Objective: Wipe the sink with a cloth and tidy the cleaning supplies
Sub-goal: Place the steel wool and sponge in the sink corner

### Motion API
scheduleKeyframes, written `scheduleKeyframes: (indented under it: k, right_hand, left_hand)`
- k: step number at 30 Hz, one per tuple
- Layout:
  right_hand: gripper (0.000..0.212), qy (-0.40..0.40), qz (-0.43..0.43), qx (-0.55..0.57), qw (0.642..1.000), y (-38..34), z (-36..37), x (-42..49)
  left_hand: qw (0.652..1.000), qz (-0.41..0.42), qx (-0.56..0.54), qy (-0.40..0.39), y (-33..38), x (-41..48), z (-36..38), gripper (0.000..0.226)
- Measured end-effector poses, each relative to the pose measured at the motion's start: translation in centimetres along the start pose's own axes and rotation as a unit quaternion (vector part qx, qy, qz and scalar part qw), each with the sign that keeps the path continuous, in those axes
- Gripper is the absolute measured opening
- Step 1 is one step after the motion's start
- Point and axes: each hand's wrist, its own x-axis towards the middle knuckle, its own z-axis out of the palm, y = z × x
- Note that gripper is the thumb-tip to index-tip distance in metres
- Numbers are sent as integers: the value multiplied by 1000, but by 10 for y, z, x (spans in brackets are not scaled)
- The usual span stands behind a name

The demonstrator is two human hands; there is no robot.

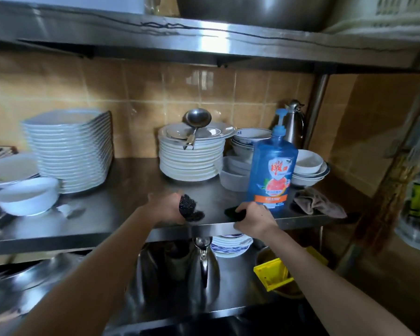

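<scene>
Nearest, at 6 o'clock below the shelf edge: a steel kettle [204, 265] and a yellow plastic box [273, 272] at 5 o'clock, both on the lower level.

Both hands are set at the front edge of the steel shelf [121, 204]. The left hand [167, 207] is closed, fingers gripping a dark scouring pad [189, 207]. The right hand [254, 218], just right of centre, is closed on a black sponge [234, 212], which is pressed onto the shelf edge.

Just beyond the right hand, at 1 o'clock from it, a blue pump bottle of dish soap [272, 170] stands upright on the shelf. A brown cloth [318, 202] is bunched on the shelf at 3 o'clock of the bottle, near but apart.

Farther back: a round plate stack [192, 161] at 12 o'clock with a ladle [195, 122] laid on top, a taller square plate stack [70, 151] at 10 o'clock, bowls [309, 163] at 2 o'clock, a steel flask [295, 124] against the tiled wall.
</scene>
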Motion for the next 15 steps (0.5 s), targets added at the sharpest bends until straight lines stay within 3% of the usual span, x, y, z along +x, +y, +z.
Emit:
scheduleKeyframes:
  k: [5, 15]
  right_hand:
    - [45, 3, -7, 12, 1000, -19, 9, 16]
    - [42, 21, 12, 15, 1000, -34, 34, 47]
  left_hand:
    - [1000, -15, 22, -14, -18, 5, 2, 52]
    - [998, -50, 15, -35, -65, 31, 18, 66]
